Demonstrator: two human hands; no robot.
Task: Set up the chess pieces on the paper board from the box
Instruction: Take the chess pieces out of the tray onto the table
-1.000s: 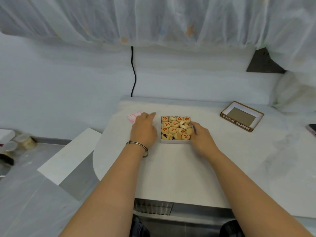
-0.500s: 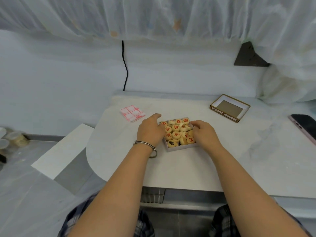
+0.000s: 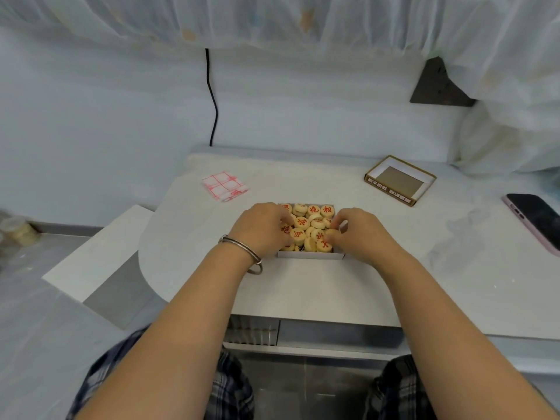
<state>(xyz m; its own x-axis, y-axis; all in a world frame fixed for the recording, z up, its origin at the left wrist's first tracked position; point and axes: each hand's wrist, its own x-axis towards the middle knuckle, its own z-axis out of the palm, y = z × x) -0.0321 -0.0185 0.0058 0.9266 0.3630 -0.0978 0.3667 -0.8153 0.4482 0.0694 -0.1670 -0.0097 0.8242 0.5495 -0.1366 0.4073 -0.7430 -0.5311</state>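
From where I stand, the person sits close to the near edge of the table point(image 3: 303, 286), with both forearms reaching over it. The box point(image 3: 309, 255) lies a little way in from that edge, near the middle, packed with round chess pieces point(image 3: 306, 230) marked in red. A moment ago the hands cupped the box's outer sides; now both have come over its walls and into the heap. The right hand point(image 3: 360, 234) pinches a tan piece point(image 3: 331, 233) between thumb and fingertips at the box's right side. The left hand point(image 3: 257, 228) (a metal bangle point(image 3: 242, 248) on its wrist) has its fingers curled down among the pieces on the left, and I cannot tell whether it holds one. I'd say the steadying is over and the picking has begun. Yet the paper board point(image 3: 225, 187) lies folded farther back, toward the far left edge and well apart from the box, so it likely needs opening first. The lid point(image 3: 400, 180) sits upturned near the far right, and a phone point(image 3: 533, 221) lies at the right edge.
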